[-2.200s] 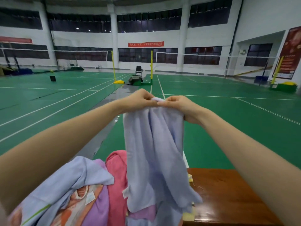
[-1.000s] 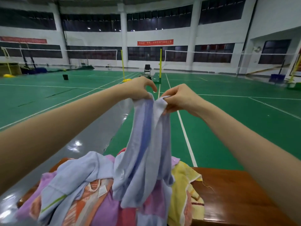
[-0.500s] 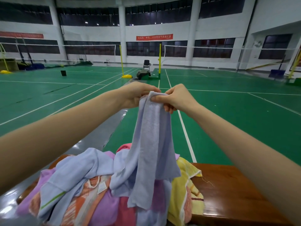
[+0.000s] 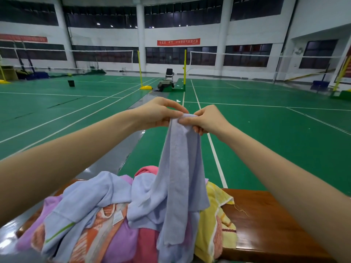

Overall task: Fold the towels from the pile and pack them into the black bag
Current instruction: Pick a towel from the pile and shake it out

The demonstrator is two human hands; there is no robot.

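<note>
— Left hand [image 4: 157, 114]?
— Raised at arm's length over the court floor [image 4: 266, 141], fingers and thumb pinching the top edge of a pale blue towel [image 4: 180, 168].
— Right hand [image 4: 207, 120]?
— Just beside the left, nearly touching, curled round the same top edge, thumb pressed on the cloth.
— And the towel itself?
— Hanging down in a narrow bunched strip from both hands, lower end draped onto the pile [image 4: 106, 221] below.
— In the pile?
— Another pale blue towel with a green stripe [image 4: 79, 207], an orange and white patterned one [image 4: 98, 234], a lilac one [image 4: 121, 243], a pink one [image 4: 147, 170] showing behind, a yellow one [image 4: 214, 215] at the right edge.
— Resting on what?
— A brown wooden counter [image 4: 266, 224], bare wood showing to the right of the pile.
— Beyond?
— Green badminton courts with white lines, yellow net posts [image 4: 185, 70], a red banner [image 4: 178, 42] on the far wall.
</note>
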